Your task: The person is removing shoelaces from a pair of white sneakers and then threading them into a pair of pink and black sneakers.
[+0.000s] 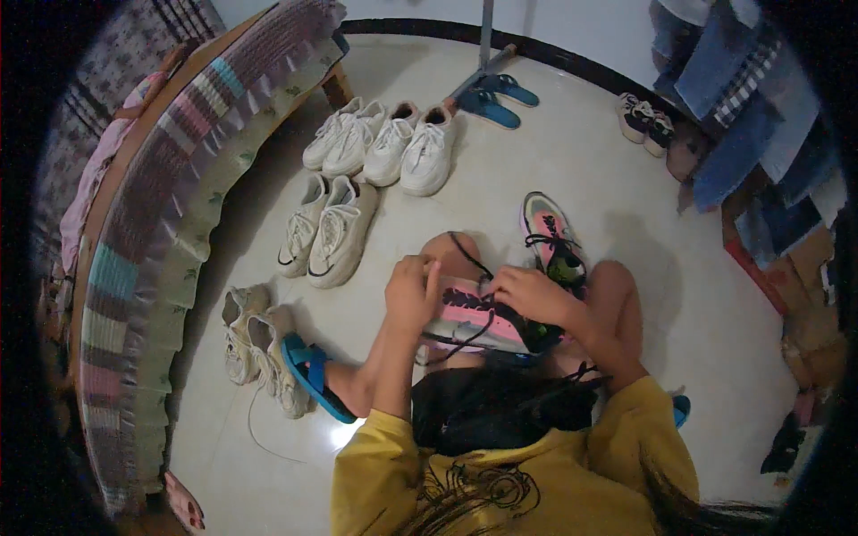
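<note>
Across my lap lies a pink and grey sneaker [493, 328] with black laces, its toe to the left. My left hand [412, 291] is at the toe end, fingers raised beside a loose black lace [472, 253]; whether it pinches the lace is unclear. My right hand [526, 293] has its fingertips closed on the black lace near the top of the lacing. The other lace end hangs over the sneaker's side. A matching sneaker [553, 234], its laces tied, stands on the floor just beyond my right hand.
White sneakers [425, 154] stand in pairs at the upper left, with worn beige sneakers [268, 342] nearer. Blue slippers [489, 110] lie by a metal rack pole [486, 33]. A bed with a striped quilt [114, 335] runs along the left; hanging jeans [730, 147] and cardboard boxes [811, 321] are right.
</note>
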`<state>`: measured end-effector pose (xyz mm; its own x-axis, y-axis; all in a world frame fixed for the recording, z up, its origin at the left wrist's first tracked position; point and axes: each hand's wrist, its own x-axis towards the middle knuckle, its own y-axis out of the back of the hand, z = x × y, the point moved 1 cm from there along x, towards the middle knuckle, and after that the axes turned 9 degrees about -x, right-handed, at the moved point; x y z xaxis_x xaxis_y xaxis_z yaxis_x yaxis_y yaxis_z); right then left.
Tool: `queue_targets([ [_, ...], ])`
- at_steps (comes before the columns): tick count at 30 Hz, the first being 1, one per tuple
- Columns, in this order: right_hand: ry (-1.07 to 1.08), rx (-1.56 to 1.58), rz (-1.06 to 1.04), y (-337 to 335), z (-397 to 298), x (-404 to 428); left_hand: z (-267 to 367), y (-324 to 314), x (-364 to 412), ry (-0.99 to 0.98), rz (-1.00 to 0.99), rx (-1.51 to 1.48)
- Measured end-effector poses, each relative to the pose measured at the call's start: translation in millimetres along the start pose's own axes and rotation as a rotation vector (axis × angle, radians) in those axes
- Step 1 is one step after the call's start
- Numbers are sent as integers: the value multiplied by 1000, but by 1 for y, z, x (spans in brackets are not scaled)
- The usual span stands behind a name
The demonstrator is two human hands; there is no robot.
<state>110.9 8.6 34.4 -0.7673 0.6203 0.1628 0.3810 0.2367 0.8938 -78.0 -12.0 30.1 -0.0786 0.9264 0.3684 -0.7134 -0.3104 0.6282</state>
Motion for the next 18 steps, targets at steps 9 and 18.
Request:
queue_targets([
  [9,-292,97,234,-12,-4,6,13,4,-9,-282,-109,-272],
  [18,-173,114,286,-11,6,-2,30,-9,-20,-373,-435,47],
])
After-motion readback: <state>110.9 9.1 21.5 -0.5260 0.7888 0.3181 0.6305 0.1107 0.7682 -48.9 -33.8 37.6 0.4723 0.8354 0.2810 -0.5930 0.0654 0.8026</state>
